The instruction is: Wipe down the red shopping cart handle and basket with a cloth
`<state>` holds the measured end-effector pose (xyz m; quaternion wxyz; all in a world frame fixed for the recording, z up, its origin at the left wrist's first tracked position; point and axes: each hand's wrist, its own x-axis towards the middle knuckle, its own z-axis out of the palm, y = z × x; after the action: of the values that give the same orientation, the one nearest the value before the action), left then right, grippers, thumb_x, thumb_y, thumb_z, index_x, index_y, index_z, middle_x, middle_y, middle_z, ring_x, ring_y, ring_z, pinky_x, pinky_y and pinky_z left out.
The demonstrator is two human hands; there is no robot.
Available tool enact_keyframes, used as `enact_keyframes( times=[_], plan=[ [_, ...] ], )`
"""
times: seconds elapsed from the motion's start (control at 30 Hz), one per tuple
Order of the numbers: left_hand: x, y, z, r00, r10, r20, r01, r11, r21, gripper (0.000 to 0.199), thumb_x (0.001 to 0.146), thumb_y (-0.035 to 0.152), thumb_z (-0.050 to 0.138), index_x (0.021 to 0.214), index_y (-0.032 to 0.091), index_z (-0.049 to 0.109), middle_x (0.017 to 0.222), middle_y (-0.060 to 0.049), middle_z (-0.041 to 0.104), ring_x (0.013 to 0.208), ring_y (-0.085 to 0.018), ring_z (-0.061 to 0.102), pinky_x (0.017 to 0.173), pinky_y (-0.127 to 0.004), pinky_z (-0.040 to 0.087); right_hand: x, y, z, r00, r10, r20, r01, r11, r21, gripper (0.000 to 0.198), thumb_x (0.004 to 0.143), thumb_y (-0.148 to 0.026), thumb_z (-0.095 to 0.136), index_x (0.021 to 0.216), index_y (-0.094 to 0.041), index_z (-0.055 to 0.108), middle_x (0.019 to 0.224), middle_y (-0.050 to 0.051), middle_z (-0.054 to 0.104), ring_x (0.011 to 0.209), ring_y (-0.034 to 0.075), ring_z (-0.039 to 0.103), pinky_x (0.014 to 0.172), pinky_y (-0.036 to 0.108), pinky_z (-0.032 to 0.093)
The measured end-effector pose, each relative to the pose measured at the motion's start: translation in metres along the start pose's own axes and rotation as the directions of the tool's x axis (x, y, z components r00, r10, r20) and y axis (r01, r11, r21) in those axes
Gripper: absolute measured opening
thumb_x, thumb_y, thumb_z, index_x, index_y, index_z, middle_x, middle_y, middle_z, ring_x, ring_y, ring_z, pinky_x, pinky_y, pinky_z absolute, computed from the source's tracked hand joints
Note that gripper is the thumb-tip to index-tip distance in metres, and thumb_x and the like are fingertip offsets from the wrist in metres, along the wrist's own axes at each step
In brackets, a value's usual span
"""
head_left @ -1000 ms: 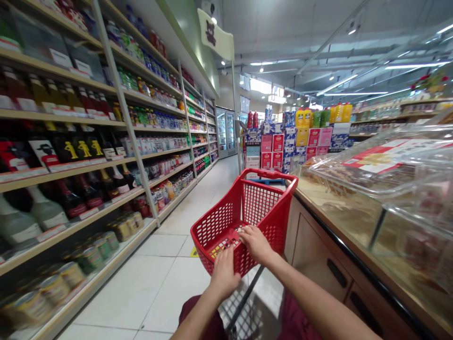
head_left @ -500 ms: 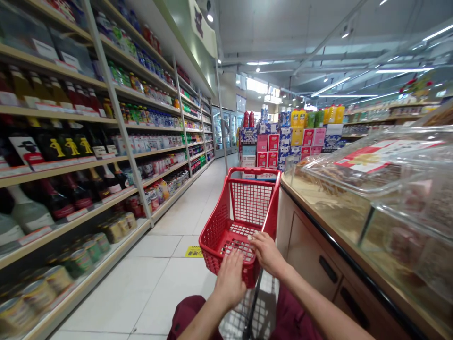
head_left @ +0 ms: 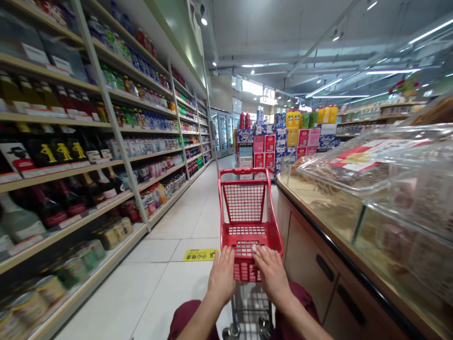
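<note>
A red shopping cart with a plastic grid basket stands in front of me, its basket holding nothing. My left hand lies over the left part of the basket's near rim, with the fingers close together. Over the right part of the same rim is my right hand, its fingers curled forward over the edge. A small white bit shows at the right fingertips, too small to name. Both thumbs are mostly hidden. The cart's metal lower frame and wheels show below the basket, between my knees.
Tall shelves of bottles and cans line the left. A wooden counter with clear covers runs close along the right. Stacked drink boxes stand ahead. A yellow floor sticker lies on the tiled aisle.
The cart has swung from a slant to nearly straight ahead, its near end moving right. My hands have shifted with it and now sit more evenly along the rim.
</note>
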<state>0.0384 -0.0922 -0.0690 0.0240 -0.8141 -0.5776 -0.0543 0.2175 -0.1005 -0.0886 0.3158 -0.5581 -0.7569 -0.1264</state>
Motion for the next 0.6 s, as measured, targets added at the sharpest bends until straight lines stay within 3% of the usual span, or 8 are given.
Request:
enact_keyframes(
  times=[0.1, 0.2, 0.33, 0.4, 0.6],
  plan=[
    [0.003, 0.001, -0.001, 1.000, 0.015, -0.016, -0.016, 1.000, -0.021, 0.070, 0.066, 0.016, 0.036, 0.134, 0.012, 0.021, 0.142, -0.006, 0.021, 0.132, -0.018, 0.010, 0.108, -0.040, 0.008, 0.003, 0.035, -0.003, 0.993, 0.117, -0.028, -0.119, 0.992, -0.051, 0.046, 0.072, -0.004, 0.040, 0.110, -0.024, 0.057, 0.121, 0.004, 0.052, 0.114, 0.024, 0.039, 0.094, 0.042, 0.029],
    [0.007, 0.008, -0.006, 1.000, 0.029, 0.009, -0.028, 0.998, -0.058, 0.068, 0.066, 0.018, 0.036, 0.133, 0.009, 0.024, 0.141, -0.008, 0.025, 0.131, -0.020, 0.012, 0.108, -0.041, 0.008, 0.011, 0.035, 0.002, 0.985, 0.162, -0.066, -0.165, 0.986, -0.039, 0.042, 0.074, -0.005, 0.037, 0.109, -0.018, 0.057, 0.121, 0.008, 0.052, 0.113, 0.023, 0.040, 0.096, 0.042, 0.029],
    [0.009, 0.014, -0.010, 0.998, 0.005, 0.056, -0.002, 0.998, -0.061, 0.068, 0.066, 0.020, 0.036, 0.132, 0.009, 0.025, 0.141, -0.008, 0.024, 0.131, -0.021, 0.011, 0.108, -0.041, 0.009, 0.024, -0.002, 0.018, 1.000, -0.027, -0.011, 0.028, 0.997, 0.066, 0.040, 0.076, -0.006, 0.040, 0.107, -0.023, 0.058, 0.116, 0.004, 0.055, 0.110, 0.020, 0.043, 0.098, 0.041, 0.026],
    [0.007, 0.012, -0.009, 0.999, 0.003, 0.053, 0.000, 0.998, -0.055, 0.069, 0.065, 0.020, 0.036, 0.133, 0.009, 0.023, 0.142, -0.008, 0.023, 0.132, -0.021, 0.010, 0.108, -0.041, 0.009, 0.027, -0.007, 0.020, 0.996, -0.088, 0.012, 0.087, 0.992, 0.089, 0.038, 0.078, -0.008, 0.042, 0.108, -0.025, 0.057, 0.116, 0.002, 0.056, 0.109, 0.020, 0.044, 0.097, 0.039, 0.028],
    [0.000, 0.003, 0.007, 0.999, -0.042, -0.013, 0.041, 0.996, -0.082, 0.075, 0.062, 0.017, 0.038, 0.134, 0.009, 0.020, 0.143, -0.006, 0.017, 0.132, -0.020, 0.005, 0.107, -0.040, 0.010, 0.023, 0.028, 0.012, 0.986, 0.152, -0.073, -0.155, 0.987, -0.038, 0.037, 0.079, -0.008, 0.038, 0.109, -0.019, 0.057, 0.119, 0.009, 0.053, 0.112, 0.023, 0.042, 0.094, 0.041, 0.032]
  ],
)
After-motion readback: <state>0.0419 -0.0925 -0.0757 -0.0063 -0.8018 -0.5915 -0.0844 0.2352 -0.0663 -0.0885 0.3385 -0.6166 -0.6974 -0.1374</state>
